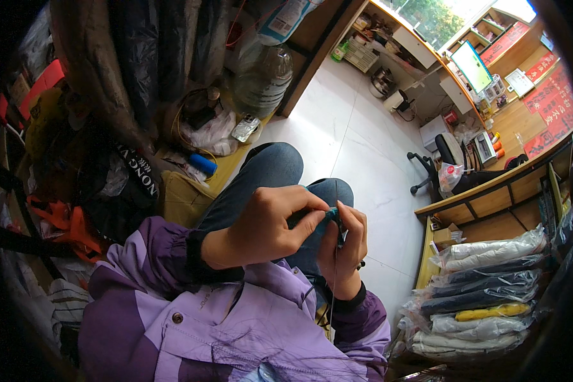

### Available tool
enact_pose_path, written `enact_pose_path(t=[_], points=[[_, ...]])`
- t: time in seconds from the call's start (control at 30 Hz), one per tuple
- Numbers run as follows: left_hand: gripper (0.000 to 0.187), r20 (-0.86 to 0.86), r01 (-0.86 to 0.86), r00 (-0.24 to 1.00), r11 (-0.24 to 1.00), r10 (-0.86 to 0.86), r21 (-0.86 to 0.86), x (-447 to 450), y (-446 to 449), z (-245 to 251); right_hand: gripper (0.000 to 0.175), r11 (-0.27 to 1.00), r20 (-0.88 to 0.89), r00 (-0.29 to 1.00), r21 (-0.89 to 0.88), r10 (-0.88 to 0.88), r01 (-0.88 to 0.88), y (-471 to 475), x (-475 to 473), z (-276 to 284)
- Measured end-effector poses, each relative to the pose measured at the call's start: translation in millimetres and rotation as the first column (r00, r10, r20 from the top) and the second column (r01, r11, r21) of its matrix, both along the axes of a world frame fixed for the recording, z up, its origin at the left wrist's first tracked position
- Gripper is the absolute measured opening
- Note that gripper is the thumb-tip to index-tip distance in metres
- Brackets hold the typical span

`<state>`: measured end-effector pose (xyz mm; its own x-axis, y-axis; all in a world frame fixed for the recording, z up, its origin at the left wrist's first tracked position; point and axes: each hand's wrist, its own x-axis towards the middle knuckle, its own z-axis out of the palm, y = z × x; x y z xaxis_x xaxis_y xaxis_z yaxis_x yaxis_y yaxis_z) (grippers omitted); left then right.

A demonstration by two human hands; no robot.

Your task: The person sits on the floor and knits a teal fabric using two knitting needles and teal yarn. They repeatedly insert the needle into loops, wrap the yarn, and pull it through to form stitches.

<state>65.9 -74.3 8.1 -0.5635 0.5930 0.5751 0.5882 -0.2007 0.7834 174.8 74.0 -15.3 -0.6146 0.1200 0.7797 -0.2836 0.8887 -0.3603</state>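
Note:
A small piece of teal knitting [332, 215] is pinched between the fingertips of both hands, above my knees. My left hand [279, 222] grips its left side with thumb and forefinger. My right hand [347, 241] meets it from the right, fingers curled around a thin, long knitting needle [334, 281]. That needle runs nearly upright in the picture, its tip showing above the fingers and its lower length passing in front of my right wrist. The fingers hide most of the stitches, and any second needle cannot be made out. Both forearms wear purple jacket sleeves [167, 253].
On the left, a low wooden shelf holds a large clear plastic bottle [262, 79] and a blue cylinder [203, 164]. Bagged folded garments [482, 286] are stacked at right. A wheeled office chair [432, 167] stands by the desk [520, 129] beyond the tiled floor [358, 143].

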Motion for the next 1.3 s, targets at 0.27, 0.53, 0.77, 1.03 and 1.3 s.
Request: enact_pose_path(t=[0.27,0.53,0.77,1.03,1.3], points=[[0.015,0.442,0.176,0.880,0.984,-0.171,0.029,-2,-2,0,0.043,0.982,0.031,0.983,0.052,0.182,-0.184,-1,17,-5],[0.014,0.242,0.088,0.966,0.995,-0.095,0.038,1,-3,4,0.042,0.985,0.033,0.990,0.093,0.139,-0.142,-4,18,-6],[0.013,0.195,0.031,0.980,0.998,-0.040,0.050,3,-1,-2,0.042,0.987,-0.010,0.993,0.110,0.121,-0.120,-6,16,-8],[0.010,0.125,-0.038,0.992,0.996,0.028,0.076,2,2,-6,0.070,0.958,0.111,0.966,0.146,0.233,-0.247,10,5,9],[0.008,0.086,-0.038,0.996,0.997,0.031,0.074,1,9,-4,0.035,0.917,0.432,0.809,-0.224,0.398,-0.331,52,-10,76]])
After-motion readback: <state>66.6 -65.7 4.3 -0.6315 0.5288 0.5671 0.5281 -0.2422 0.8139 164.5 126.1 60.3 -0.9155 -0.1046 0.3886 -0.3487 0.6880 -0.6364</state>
